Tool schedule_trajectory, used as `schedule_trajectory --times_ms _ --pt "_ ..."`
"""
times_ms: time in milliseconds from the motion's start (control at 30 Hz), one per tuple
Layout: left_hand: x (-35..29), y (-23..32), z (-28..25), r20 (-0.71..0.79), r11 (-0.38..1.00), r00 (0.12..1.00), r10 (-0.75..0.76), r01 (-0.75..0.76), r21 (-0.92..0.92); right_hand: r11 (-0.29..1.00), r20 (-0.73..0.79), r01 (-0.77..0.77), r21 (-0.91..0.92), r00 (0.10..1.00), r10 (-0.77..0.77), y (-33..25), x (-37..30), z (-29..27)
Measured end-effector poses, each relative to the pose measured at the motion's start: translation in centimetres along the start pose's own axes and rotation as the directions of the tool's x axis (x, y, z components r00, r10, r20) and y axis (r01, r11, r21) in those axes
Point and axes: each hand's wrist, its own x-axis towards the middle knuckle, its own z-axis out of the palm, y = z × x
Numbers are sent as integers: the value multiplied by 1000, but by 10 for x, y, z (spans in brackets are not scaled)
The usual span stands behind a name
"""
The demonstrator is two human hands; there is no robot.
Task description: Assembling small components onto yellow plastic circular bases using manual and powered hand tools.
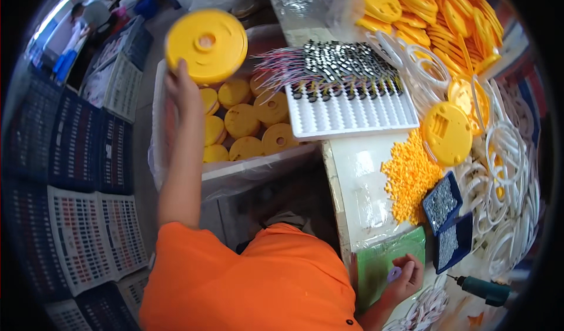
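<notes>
My left hand (pixel 183 87) reaches out over a lined bin and grips the edge of a round yellow plastic disc (pixel 223 43) with a small hole at its centre. Below it, several similar yellow round casings (pixel 242 121) lie in the bin. At the lower right, my right hand (pixel 408 275) is above a green mat (pixel 376 263) on the bench, fingers curled around a small purple piece with a hole (pixel 393 274). Close to that hand are a green power screwdriver (pixel 484 291) and two blue trays of small metal screws (pixel 442 203).
A white foam tray (pixel 355 116) of wired black parts sits on the bench's far side. Small orange pieces (pixel 411 178) are heaped beside it. Yellow covers (pixel 426 8) and white cable coils (pixel 505 155) crowd the right. Stacked crates (pixel 82 231) line the left; a person sits far back.
</notes>
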Motion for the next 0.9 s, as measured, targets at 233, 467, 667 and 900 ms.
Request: schedule_trajectory --times_ms 233,467,667,900 --pt "3 -273 -174 -260 698 756 -601 654 291 998 379 54 -21 924 -42 -7 1 38" --pt "-57 -274 -69 -107 394 554 -825 701 595 984 352 86 -158 936 -25 -19 0 36" --pt "-23 -274 21 -6 595 603 -798 789 149 984 343 93 -153 939 -35 -23 -1 42" --pt "-65 -316 -2 384 625 496 -779 661 415 995 332 66 -81 943 -35 -13 -6 51"
